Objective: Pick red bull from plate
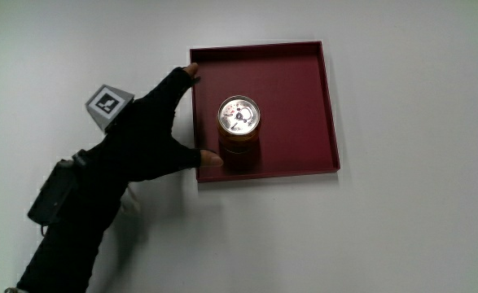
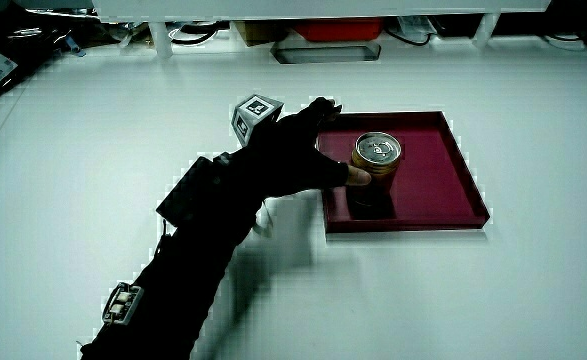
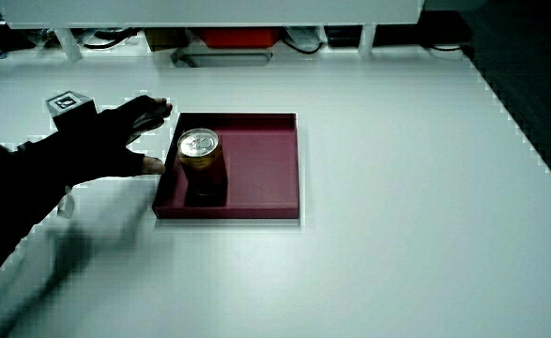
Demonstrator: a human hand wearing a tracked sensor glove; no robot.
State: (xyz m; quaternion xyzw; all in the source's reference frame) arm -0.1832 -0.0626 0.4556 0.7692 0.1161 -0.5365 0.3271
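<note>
A Red Bull can stands upright on a square dark red plate, silver top up. It also shows in both side views as the can on the plate. The gloved hand hovers at the plate's edge beside the can, fingers spread. Its thumb tip reaches over the plate's rim close to the can's base, and a fingertip lies at the plate's corner. The hand holds nothing. A patterned cube sits on its back.
White table all around the plate. A low partition with cables and a red box runs along the table's edge farthest from the person. The forearm reaches in from the person's side.
</note>
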